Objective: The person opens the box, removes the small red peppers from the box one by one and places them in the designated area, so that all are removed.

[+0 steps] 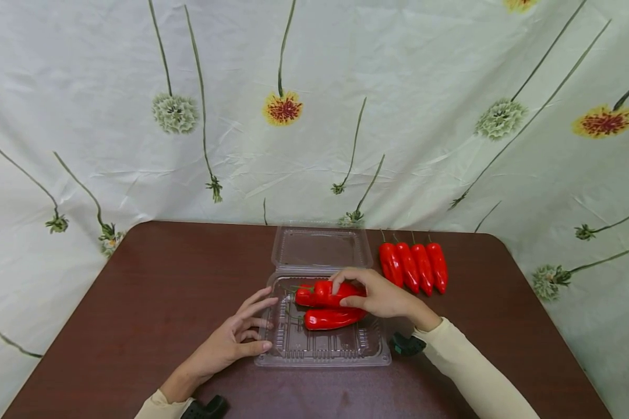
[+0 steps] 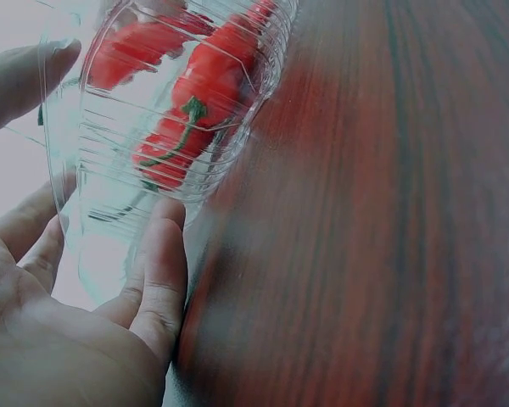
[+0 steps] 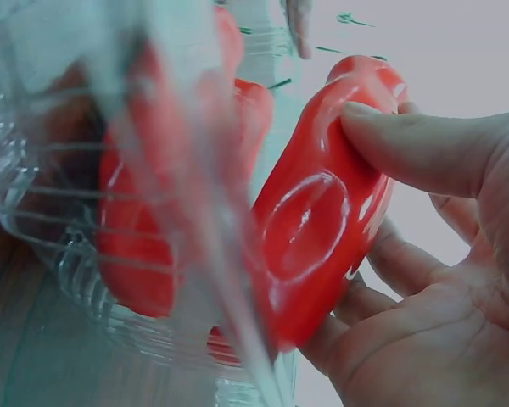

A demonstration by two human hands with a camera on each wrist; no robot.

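Observation:
A clear plastic clamshell box [image 1: 322, 359] lies open on the table, its lid [image 1: 322, 247] folded back. My right hand [image 1: 380, 294] holds a red chili pepper [image 3: 310, 220] between thumb and fingers, over the box's base. One red pepper [image 1: 331, 319] lies nearer the front of the base. Another pepper [image 1: 303, 297] shows behind it, partly hidden by the held one. My left hand [image 1: 230, 340] is at the box's left side, with fingers extended and fingertips against its rim and wall. In the left wrist view, peppers [image 2: 208, 80] appear through the ribbed clear wall.
Several red peppers [image 1: 414, 267] lie side by side on the brown table [image 1: 178, 279], right of the lid, stems pointing away. A white floral cloth [image 1: 314, 145] hangs behind the table's far edge. A dark wrist device [image 1: 407, 344] sits close to the box's right side.

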